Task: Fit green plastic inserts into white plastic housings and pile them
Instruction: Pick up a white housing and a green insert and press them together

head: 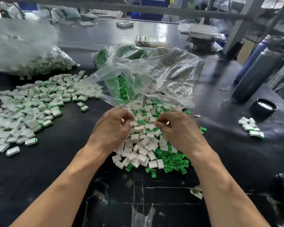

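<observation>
Your left hand [111, 126] has its fingers curled, pinching a small white piece at the fingertips; your right hand [179, 128] is curled the same way on something small, too hidden to name. The hands sit near each other but apart, over the loose heap of white housings [143, 145] at the table's near middle, with loose green inserts [172, 161] spilling out on the heap's right and near side.

Left to right: a full clear bag of assembled parts [39, 61] lies toward the far left of the black table [39, 169]. In front of it the pile of finished pieces [31, 108], white with green edges, spreads along the left edge. At center, behind your hands, an open crumpled plastic bag [151, 74] holds more green inserts, its mouth touching the heap. Right of your hands a small cluster of finished pieces [251, 127] sits near the right edge. Behind it a black lid [264, 110], then two tall dark bottles [259, 74] at the right edge.
</observation>
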{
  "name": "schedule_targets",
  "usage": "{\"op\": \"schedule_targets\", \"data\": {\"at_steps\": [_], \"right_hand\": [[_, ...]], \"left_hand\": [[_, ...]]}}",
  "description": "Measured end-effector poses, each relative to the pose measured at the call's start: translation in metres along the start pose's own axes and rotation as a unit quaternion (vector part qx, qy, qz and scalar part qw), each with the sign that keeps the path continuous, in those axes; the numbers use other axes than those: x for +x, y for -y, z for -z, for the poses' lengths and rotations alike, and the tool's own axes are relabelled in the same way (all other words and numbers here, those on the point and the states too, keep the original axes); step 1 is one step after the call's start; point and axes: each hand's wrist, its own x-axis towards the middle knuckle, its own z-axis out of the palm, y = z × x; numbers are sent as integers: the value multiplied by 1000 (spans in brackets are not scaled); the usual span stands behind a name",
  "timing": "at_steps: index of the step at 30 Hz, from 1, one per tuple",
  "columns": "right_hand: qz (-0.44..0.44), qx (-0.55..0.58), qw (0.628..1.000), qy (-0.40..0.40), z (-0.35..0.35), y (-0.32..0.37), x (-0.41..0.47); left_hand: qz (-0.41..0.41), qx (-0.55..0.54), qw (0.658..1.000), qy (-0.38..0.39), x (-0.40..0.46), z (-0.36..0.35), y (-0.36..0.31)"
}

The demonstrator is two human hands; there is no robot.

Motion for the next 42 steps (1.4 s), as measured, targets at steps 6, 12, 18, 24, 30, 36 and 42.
{"op": "schedule_targets", "data": {"at_steps": [6,12,18,24,30,36,42], "right_hand": [[-67,-17,997,-39,7,-14,1],[-105,-12,994,-25,7,-20,-1],[-96,-19,995,11,3,-14,0],[-85,-35,996,-17,-2,-12,1],[-75,58,993,-69,-4,-10,-2],[-54,120,987,-89,-10,-4,-3],[-67,219,969,-96,-14,-2,-2]], "left_hand": [[-48,29,998,15,-10,-11,1],[-57,94,993,30,-10,-14,5],[-80,127,988,23,-7,-17,2],[-85,130,988,20,-7,-18,2],[-86,119,989,-1,-10,-19,-3],[-137,138,980,33,-15,-19,-8],[-126,150,980,38,-16,-33,-19]]}}
